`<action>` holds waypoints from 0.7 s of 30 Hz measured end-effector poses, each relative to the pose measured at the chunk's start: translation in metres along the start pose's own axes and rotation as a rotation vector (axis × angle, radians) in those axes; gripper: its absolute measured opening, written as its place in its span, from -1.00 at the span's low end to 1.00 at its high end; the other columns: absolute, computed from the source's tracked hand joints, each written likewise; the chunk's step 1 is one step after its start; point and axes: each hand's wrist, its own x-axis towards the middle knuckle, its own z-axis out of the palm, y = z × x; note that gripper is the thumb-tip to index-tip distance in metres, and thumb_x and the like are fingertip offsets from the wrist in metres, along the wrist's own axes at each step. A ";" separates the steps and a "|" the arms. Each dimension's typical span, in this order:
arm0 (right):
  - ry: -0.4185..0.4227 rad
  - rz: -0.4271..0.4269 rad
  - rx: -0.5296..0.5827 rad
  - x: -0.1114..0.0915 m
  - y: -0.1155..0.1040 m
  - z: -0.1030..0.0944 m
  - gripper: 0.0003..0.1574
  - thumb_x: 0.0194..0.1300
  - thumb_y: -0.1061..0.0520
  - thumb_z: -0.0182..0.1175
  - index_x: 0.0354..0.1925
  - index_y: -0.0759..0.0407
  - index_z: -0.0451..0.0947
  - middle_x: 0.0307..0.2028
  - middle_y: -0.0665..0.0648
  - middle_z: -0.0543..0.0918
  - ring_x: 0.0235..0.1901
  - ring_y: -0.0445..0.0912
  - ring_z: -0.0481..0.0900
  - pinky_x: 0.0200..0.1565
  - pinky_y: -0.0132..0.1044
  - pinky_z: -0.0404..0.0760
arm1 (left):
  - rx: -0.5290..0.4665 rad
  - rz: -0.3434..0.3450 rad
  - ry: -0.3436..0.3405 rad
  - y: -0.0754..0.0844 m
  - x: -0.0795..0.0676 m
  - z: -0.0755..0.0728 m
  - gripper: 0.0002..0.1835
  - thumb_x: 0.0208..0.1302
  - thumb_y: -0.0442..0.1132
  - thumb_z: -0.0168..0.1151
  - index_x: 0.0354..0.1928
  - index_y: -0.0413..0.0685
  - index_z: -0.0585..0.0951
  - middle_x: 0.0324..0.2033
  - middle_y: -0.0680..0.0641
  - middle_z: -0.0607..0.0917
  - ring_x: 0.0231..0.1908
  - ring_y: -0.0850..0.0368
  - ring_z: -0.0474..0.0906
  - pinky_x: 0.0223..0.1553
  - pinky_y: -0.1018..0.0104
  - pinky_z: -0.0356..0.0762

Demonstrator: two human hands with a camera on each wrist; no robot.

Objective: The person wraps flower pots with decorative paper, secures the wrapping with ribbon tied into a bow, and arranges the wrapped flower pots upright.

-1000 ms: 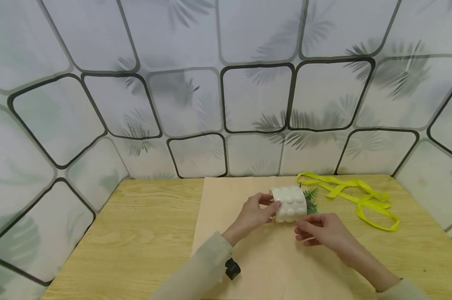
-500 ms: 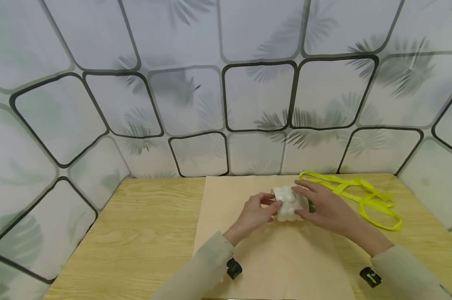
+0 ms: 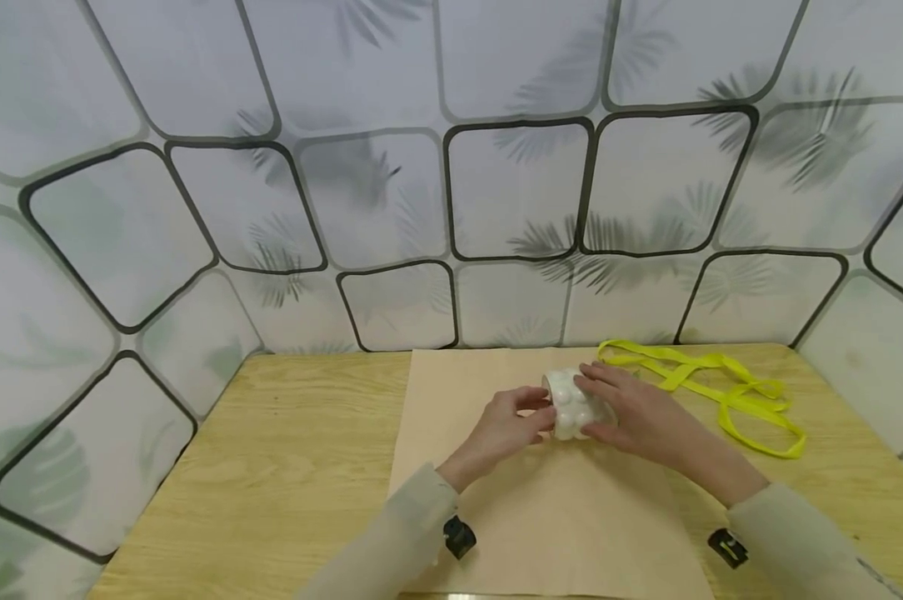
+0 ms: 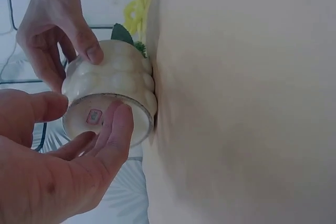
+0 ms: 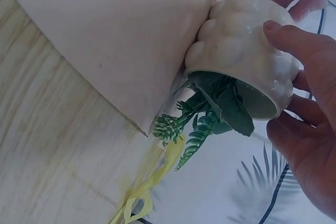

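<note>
A glossy white flower pot (image 3: 566, 410) with a bumpy, bubble-like side lies tipped over on the paper. Its mouth points right, and green artificial leaves (image 5: 231, 106) stick out of it in the right wrist view. My right hand (image 3: 646, 417) grips the pot round its side, thumb and fingers on opposite sides. At the base is my left hand (image 3: 500, 429), its fingers loosely bent and spread. In the left wrist view those fingers overlap the flat bottom, where a small red-edged label (image 4: 94, 116) shows; the thumb is right at the base rim.
A large sheet of beige paper (image 3: 526, 517) lies under the pot on the wooden table (image 3: 271, 450). A tangled yellow ribbon (image 3: 751, 404) is at the back right. Patterned fabric (image 3: 511, 192) walls the table's back and sides. Black devices hang below both sleeves.
My right hand has come up from beside the pot's mouth to grip its side, covering the leaves in the head view. The left thumb has slid off the side towards the base.
</note>
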 end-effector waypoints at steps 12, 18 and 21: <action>-0.011 0.040 -0.003 0.000 -0.001 0.004 -0.21 -0.01 0.07 0.63 0.15 0.38 0.61 0.15 0.41 0.63 0.14 0.34 0.60 0.09 0.22 0.63 | 0.517 -0.029 0.156 -0.009 -0.028 -0.078 -0.55 0.47 -0.10 0.21 0.24 -0.27 0.57 0.03 -0.22 0.73 -0.01 -0.11 0.71 -0.11 0.09 0.71; -0.049 0.081 -0.004 0.001 -0.003 0.005 -0.16 -0.08 0.11 0.67 0.15 0.36 0.58 0.16 0.37 0.60 0.13 0.30 0.59 0.09 0.19 0.65 | 0.692 -0.154 0.253 -0.013 -0.049 -0.123 -0.50 0.48 -0.11 0.20 0.27 -0.35 0.52 0.07 -0.32 0.68 0.05 -0.21 0.65 0.01 -0.08 0.65; -0.054 0.086 -0.012 0.002 -0.003 0.006 -0.16 -0.11 0.11 0.69 0.12 0.33 0.57 0.17 0.36 0.59 0.13 0.28 0.59 0.06 0.16 0.67 | 0.682 -0.235 0.222 -0.018 -0.054 -0.135 -0.45 0.49 -0.08 0.19 0.32 -0.37 0.47 0.11 -0.32 0.67 0.09 -0.21 0.63 0.02 -0.05 0.65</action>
